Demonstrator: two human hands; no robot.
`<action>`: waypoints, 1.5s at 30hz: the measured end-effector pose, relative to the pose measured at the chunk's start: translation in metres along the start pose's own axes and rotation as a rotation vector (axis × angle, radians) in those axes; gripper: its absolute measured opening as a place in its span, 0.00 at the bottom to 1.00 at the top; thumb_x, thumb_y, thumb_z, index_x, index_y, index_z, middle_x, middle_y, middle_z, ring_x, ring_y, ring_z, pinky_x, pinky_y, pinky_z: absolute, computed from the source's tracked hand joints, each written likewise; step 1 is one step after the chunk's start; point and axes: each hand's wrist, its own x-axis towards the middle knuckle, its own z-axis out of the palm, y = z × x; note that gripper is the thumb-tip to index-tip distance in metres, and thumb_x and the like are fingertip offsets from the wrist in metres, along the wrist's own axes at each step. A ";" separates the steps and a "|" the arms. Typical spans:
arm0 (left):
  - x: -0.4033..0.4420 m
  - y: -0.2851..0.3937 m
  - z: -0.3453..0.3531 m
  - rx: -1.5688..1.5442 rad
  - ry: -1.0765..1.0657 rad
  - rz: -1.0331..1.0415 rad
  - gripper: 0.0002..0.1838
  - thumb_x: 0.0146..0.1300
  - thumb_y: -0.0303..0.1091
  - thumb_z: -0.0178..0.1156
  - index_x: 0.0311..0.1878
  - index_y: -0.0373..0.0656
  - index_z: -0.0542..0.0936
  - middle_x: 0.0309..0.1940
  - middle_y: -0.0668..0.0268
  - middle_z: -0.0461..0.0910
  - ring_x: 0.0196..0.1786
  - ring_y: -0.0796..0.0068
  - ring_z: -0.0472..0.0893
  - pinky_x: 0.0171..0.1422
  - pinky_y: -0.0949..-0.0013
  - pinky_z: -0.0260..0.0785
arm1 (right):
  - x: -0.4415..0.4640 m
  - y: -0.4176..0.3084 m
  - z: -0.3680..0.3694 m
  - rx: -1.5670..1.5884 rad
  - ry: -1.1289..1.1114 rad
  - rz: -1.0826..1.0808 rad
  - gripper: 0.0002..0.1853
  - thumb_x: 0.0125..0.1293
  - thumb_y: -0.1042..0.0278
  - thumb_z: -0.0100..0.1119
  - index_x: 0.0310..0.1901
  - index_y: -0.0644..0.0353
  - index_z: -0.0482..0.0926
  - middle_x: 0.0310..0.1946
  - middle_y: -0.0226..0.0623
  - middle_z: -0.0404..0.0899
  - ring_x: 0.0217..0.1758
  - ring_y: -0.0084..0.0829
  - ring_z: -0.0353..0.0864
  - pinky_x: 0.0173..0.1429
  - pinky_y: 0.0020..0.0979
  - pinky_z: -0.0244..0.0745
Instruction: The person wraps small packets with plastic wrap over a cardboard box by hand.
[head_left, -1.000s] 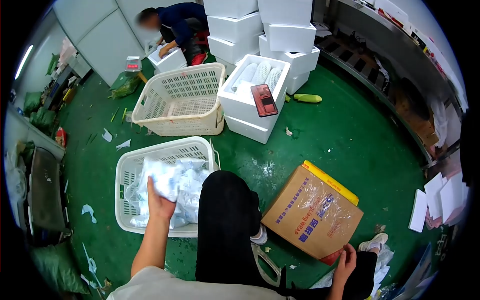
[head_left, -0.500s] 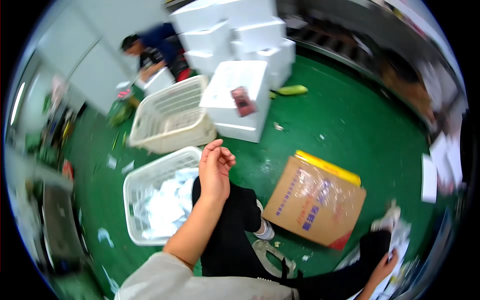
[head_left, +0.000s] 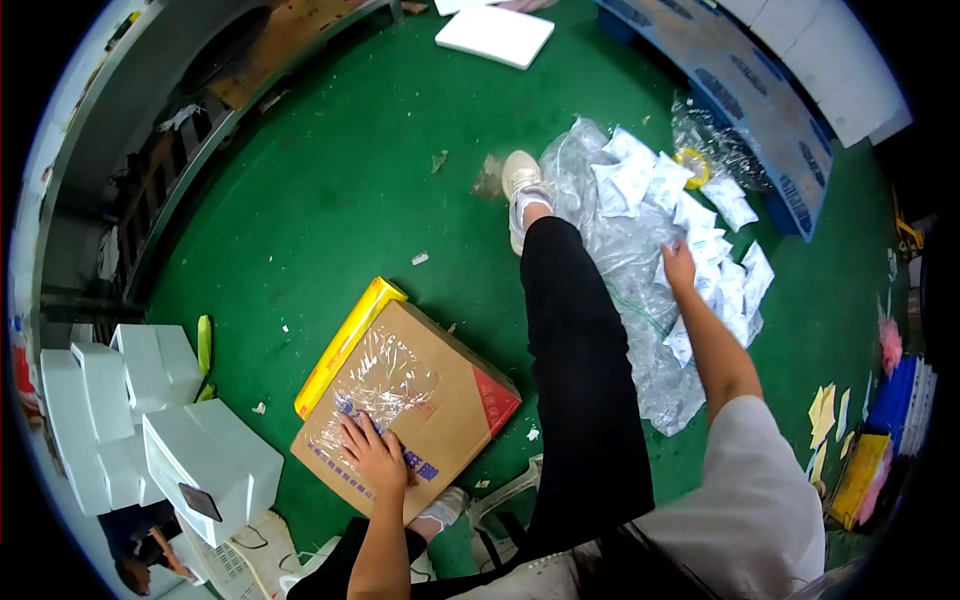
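Note:
My left hand [head_left: 376,462] lies flat with fingers spread on top of a cardboard box [head_left: 450,400] with blue print, a red corner and shiny clear tape or film. My right hand [head_left: 680,266] is closed at the left edge of a heap of white ice packs [head_left: 705,235], and its fingers seem to pinch one pack. The packs lie on a crumpled clear plastic bag [head_left: 590,215] on the floor. A long yellow package [head_left: 350,345] lies along the far side of the box.
White foam boxes [head_left: 215,465] stand at lower left, one with a phone [head_left: 200,502] on top. Another person [head_left: 150,545] is beyond them. A blue pallet [head_left: 740,90] leans at upper right, near a yellow tape roll [head_left: 692,168]. A white foam lid [head_left: 495,35] lies at the top.
The view has swung right, toward the plastic bag and packs. My left hand has come down from the air onto the cardboard box. My right hand has reached forward to the packs.

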 end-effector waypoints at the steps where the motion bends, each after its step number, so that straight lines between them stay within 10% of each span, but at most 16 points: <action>1: -0.001 -0.003 0.000 0.015 -0.020 0.016 0.33 0.67 0.43 0.51 0.73 0.40 0.62 0.77 0.46 0.48 0.78 0.43 0.48 0.76 0.37 0.38 | 0.025 -0.013 0.013 0.088 0.030 0.012 0.34 0.63 0.46 0.60 0.59 0.70 0.72 0.47 0.58 0.80 0.53 0.53 0.80 0.57 0.45 0.73; 5: -0.008 0.000 -0.007 -0.047 -0.124 0.042 0.37 0.63 0.44 0.55 0.73 0.39 0.60 0.77 0.44 0.46 0.79 0.41 0.46 0.77 0.38 0.37 | 0.178 -0.031 0.111 0.080 0.065 0.245 0.50 0.60 0.31 0.57 0.75 0.57 0.56 0.71 0.53 0.61 0.71 0.53 0.65 0.73 0.53 0.58; 10: -0.026 -0.007 -0.008 0.026 -0.276 -0.076 0.40 0.62 0.48 0.58 0.74 0.40 0.60 0.78 0.46 0.45 0.80 0.44 0.45 0.79 0.42 0.37 | 0.235 -0.059 0.167 0.029 -0.288 0.194 0.43 0.61 0.35 0.57 0.73 0.49 0.61 0.70 0.39 0.65 0.68 0.46 0.68 0.69 0.54 0.58; 14: -0.025 -0.003 -0.016 0.036 -0.275 -0.086 0.39 0.62 0.49 0.57 0.73 0.41 0.61 0.78 0.47 0.45 0.80 0.46 0.44 0.79 0.44 0.35 | 0.240 -0.020 0.144 0.989 -0.864 0.751 0.38 0.62 0.39 0.57 0.72 0.42 0.64 0.69 0.28 0.68 0.66 0.39 0.70 0.67 0.54 0.59; 17: -0.029 -0.008 -0.014 0.020 -0.222 -0.052 0.38 0.63 0.50 0.55 0.73 0.42 0.61 0.78 0.48 0.46 0.80 0.47 0.44 0.79 0.45 0.34 | 0.127 -0.116 0.048 0.990 -0.586 1.067 0.33 0.59 0.42 0.63 0.65 0.42 0.72 0.64 0.27 0.73 0.64 0.33 0.71 0.67 0.46 0.57; 23: -0.035 -0.011 -0.016 -0.028 -0.106 -0.009 0.37 0.65 0.51 0.55 0.74 0.46 0.62 0.78 0.50 0.49 0.79 0.49 0.48 0.78 0.43 0.39 | -0.013 -0.278 -0.025 0.762 -0.975 -0.281 0.41 0.62 0.54 0.62 0.74 0.57 0.58 0.67 0.37 0.67 0.67 0.30 0.67 0.71 0.33 0.59; 27: -0.040 -0.015 -0.026 -0.103 -0.049 0.014 0.36 0.65 0.50 0.56 0.73 0.45 0.62 0.77 0.50 0.49 0.79 0.49 0.50 0.77 0.42 0.44 | -0.230 -0.451 -0.050 0.434 -1.123 -1.329 0.51 0.41 0.52 0.74 0.69 0.60 0.64 0.65 0.49 0.67 0.70 0.45 0.65 0.73 0.42 0.57; 28: -0.042 -0.018 -0.025 -0.124 -0.032 0.023 0.37 0.65 0.50 0.56 0.74 0.45 0.62 0.77 0.51 0.50 0.78 0.49 0.51 0.77 0.41 0.44 | -0.269 -0.475 -0.041 0.299 -0.991 -1.691 0.49 0.42 0.54 0.72 0.70 0.57 0.65 0.66 0.52 0.66 0.70 0.49 0.64 0.73 0.44 0.57; 31: -0.050 -0.027 -0.019 -0.143 -0.036 0.041 0.37 0.65 0.49 0.56 0.74 0.45 0.61 0.77 0.54 0.52 0.77 0.48 0.53 0.77 0.42 0.46 | -0.370 -0.484 0.030 0.150 -0.829 -1.900 0.46 0.43 0.58 0.71 0.70 0.39 0.67 0.68 0.52 0.63 0.70 0.54 0.62 0.74 0.52 0.54; 34: -0.075 -0.047 -0.022 -0.287 0.060 0.121 0.31 0.63 0.40 0.58 0.69 0.43 0.68 0.71 0.55 0.64 0.75 0.51 0.60 0.76 0.48 0.51 | -0.396 -0.465 0.092 0.042 -0.936 -1.846 0.48 0.42 0.57 0.72 0.71 0.38 0.65 0.71 0.52 0.58 0.73 0.54 0.58 0.76 0.53 0.51; 37: -0.099 -0.071 -0.028 -0.835 0.072 -0.403 0.21 0.64 0.30 0.55 0.61 0.39 0.73 0.54 0.49 0.77 0.57 0.50 0.76 0.63 0.55 0.67 | -0.398 -0.457 0.068 0.122 -0.906 -1.619 0.50 0.46 0.48 0.74 0.73 0.47 0.62 0.74 0.52 0.52 0.74 0.54 0.57 0.75 0.50 0.54; 38: -0.087 -0.069 -0.036 -0.814 0.417 -0.493 0.20 0.64 0.31 0.57 0.58 0.37 0.73 0.50 0.46 0.76 0.54 0.47 0.76 0.59 0.53 0.67 | -0.393 -0.449 0.064 0.272 -0.868 -1.425 0.47 0.49 0.46 0.72 0.71 0.51 0.64 0.72 0.53 0.57 0.72 0.53 0.61 0.73 0.48 0.59; 41: -0.052 -0.074 -0.036 -0.468 0.417 -0.824 0.29 0.63 0.40 0.62 0.62 0.34 0.68 0.65 0.46 0.64 0.67 0.47 0.64 0.69 0.52 0.57 | -0.361 -0.395 0.068 0.216 -0.657 -0.538 0.38 0.57 0.43 0.65 0.63 0.60 0.72 0.62 0.57 0.71 0.64 0.52 0.72 0.64 0.44 0.69; 45: -0.050 -0.062 -0.008 -0.337 0.470 -0.783 0.31 0.60 0.46 0.66 0.61 0.38 0.70 0.74 0.46 0.53 0.75 0.47 0.54 0.76 0.45 0.45 | -0.400 -0.367 0.053 -0.094 -0.470 -0.668 0.28 0.63 0.40 0.58 0.45 0.63 0.80 0.39 0.51 0.83 0.44 0.52 0.82 0.50 0.46 0.76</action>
